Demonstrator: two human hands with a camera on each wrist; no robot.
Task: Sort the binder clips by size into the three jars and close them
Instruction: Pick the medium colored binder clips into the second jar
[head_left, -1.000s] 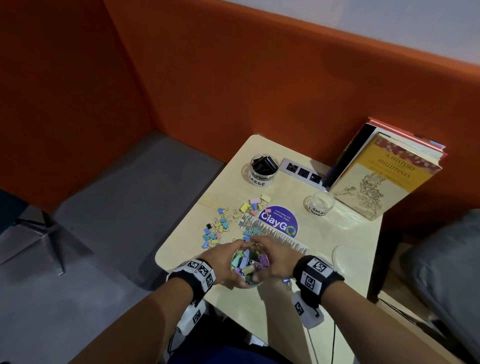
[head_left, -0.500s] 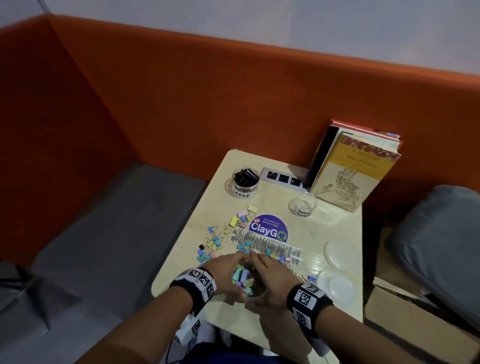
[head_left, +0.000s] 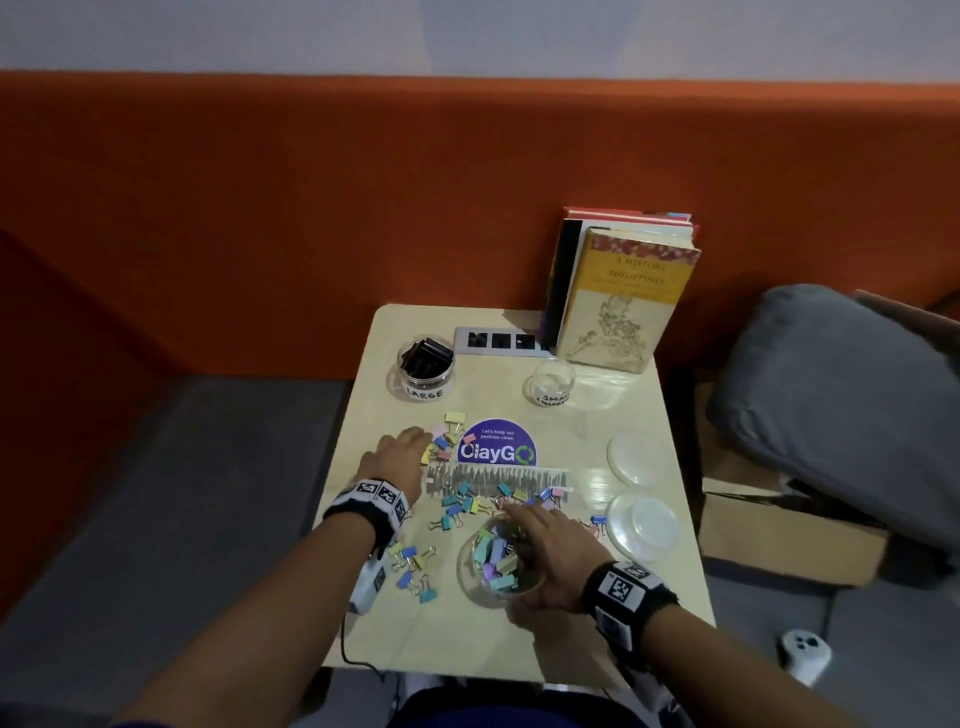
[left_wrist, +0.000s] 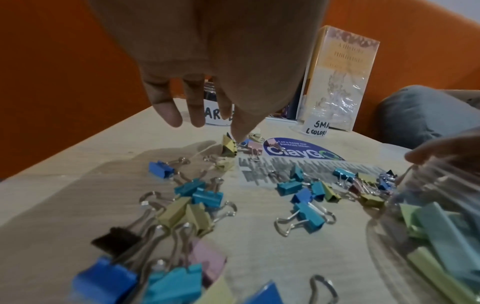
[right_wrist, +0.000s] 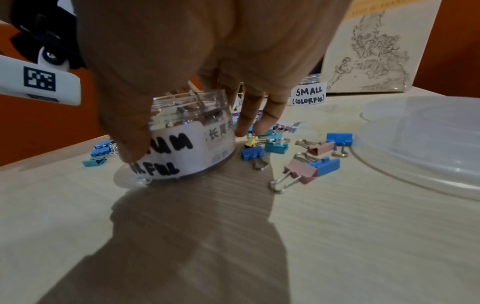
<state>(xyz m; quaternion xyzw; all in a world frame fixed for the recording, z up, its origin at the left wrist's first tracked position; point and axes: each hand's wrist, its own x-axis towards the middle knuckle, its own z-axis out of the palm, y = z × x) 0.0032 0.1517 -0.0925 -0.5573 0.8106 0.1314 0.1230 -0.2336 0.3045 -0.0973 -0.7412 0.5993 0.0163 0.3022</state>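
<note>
Left hand (head_left: 397, 452) has left the medium jar (head_left: 501, 564), fingers (left_wrist: 168, 115) spread reaching for loose clips (head_left: 441, 447); right hand (head_left: 550, 551) grips the jar. Mis-sizing a clip seems the risk.

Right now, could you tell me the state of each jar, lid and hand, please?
Large jar: open, holds black clips.
Small jar: open, looks empty.
Medium jar: open, holds coloured clips.
Two lids: off, on table.
Left hand: reaching for loose clips.
Right hand: grips medium jar.
</note>
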